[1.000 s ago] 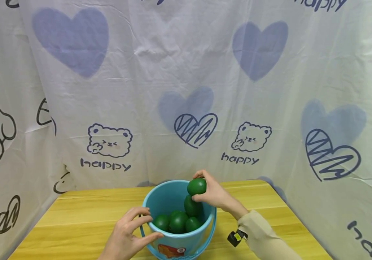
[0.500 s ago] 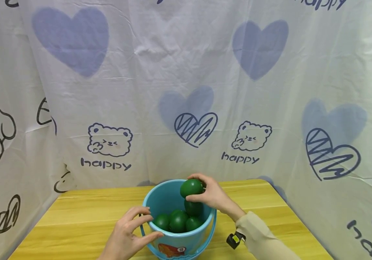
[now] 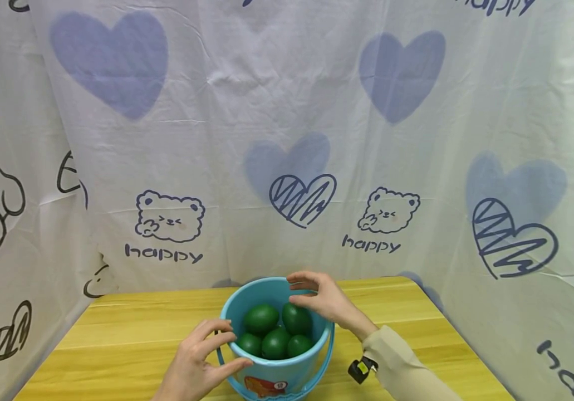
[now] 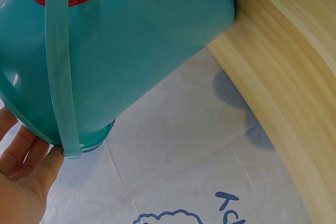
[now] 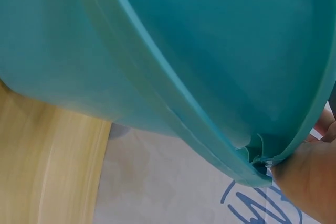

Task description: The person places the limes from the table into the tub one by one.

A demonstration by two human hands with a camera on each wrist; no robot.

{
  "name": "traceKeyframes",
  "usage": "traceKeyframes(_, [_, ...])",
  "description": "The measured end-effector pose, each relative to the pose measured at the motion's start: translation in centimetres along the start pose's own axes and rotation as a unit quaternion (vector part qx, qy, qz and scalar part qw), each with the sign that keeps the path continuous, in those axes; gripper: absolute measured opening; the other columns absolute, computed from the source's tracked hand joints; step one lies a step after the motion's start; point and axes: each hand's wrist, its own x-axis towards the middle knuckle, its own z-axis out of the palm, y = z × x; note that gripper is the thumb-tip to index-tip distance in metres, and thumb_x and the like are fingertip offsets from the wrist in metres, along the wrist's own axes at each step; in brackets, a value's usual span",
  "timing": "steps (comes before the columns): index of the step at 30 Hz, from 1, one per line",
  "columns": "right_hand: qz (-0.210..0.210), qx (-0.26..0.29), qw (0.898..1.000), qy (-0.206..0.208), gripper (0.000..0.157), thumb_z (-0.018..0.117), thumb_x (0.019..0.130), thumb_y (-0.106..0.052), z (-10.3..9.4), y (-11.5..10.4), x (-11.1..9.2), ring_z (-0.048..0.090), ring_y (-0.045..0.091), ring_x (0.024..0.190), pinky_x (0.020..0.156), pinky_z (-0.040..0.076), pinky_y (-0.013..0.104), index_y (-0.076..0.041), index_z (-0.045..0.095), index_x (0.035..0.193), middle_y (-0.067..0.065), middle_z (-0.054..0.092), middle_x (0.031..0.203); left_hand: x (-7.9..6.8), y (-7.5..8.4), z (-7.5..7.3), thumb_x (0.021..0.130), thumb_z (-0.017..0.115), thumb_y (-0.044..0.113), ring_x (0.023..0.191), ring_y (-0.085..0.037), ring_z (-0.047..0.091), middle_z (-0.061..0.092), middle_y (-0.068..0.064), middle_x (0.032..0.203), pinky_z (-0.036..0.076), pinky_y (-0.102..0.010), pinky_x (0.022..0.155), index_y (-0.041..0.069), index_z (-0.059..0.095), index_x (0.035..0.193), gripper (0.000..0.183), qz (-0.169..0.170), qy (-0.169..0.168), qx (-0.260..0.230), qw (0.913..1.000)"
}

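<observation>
Several smooth, dark green, egg-shaped fruits that look like avocados (image 3: 275, 343) lie inside a light blue plastic bucket (image 3: 287, 366). One avocado (image 3: 260, 318) rests toward the back left of the pile, another (image 3: 297, 319) at the back right. My right hand (image 3: 324, 299) hovers over the bucket's back right rim, fingers apart from the thumb and nothing between them. At the left rim, my left hand (image 3: 199, 356) holds the bucket with bent fingers and thumb. The left wrist view shows these fingers (image 4: 21, 150) at the rim, beside the handle's joint.
Under the bucket is a yellow wood-grain table (image 3: 156, 317). A white curtain (image 3: 236, 139) printed with hearts and bears hangs behind and at both sides. The blue handle (image 3: 324, 370) hangs down around the bucket's front. A small black device (image 3: 362, 369) sits on my right wrist.
My right hand carried an avocado left over the bucket and let it go; it now lies among the others at the back left. My left hand has stayed in place.
</observation>
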Motion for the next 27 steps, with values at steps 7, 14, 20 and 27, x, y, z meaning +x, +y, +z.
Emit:
traceKeyframes(7, [-0.008,0.005,1.0,0.006,0.037,0.069,0.092,-0.017,-0.1,0.2,0.0,0.061,0.034,0.119,0.093,0.057,0.035,-0.009,0.063,0.127,0.018,0.063,0.128,-0.1,0.0,-0.1,0.065,0.089,0.039,0.097,-0.01,0.06,0.061,0.014,0.109,0.06,-0.03,0.079,0.027,0.073,0.096,0.037,-0.01,-0.002,0.004,0.9999])
traceKeyframes(14, [-0.021,0.0,0.999,0.034,0.036,0.067,0.094,-0.02,-0.5,0.7,-0.3,0.064,0.031,0.115,0.094,0.057,0.033,-0.004,0.063,0.126,0.019,0.064,0.126,-0.2,-0.2,-0.3,0.068,0.089,0.036,0.098,-0.013,0.059,0.062,0.007,0.108,0.051,-0.012,0.089,0.024,0.072,0.099,0.037,0.011,-0.003,-0.008,0.9999])
traceKeyframes(20, [-0.033,0.007,0.998,0.058,0.033,0.067,0.094,-0.021,-1.2,0.9,-1.3,0.065,0.034,0.111,0.091,0.058,0.032,-0.005,0.065,0.123,0.022,0.065,0.124,-0.4,-0.4,-0.5,0.071,0.088,0.033,0.102,-0.016,0.06,0.063,0.001,0.113,0.052,-0.016,0.093,0.023,0.071,0.104,0.039,0.01,-0.014,-0.014,0.9997])
traceKeyframes(27, [-0.038,-0.054,0.992,0.109,0.027,0.069,0.093,-0.018,-1.9,1.6,-2.9,0.064,0.029,0.113,0.098,0.055,0.041,-0.01,0.068,0.118,0.011,0.067,0.12,-0.3,-0.9,-1.0,0.07,0.089,0.03,0.116,-0.022,0.059,0.064,-0.003,0.123,0.05,-0.02,0.1,0.02,0.07,0.116,0.05,-0.012,-0.001,0.021,0.9997])
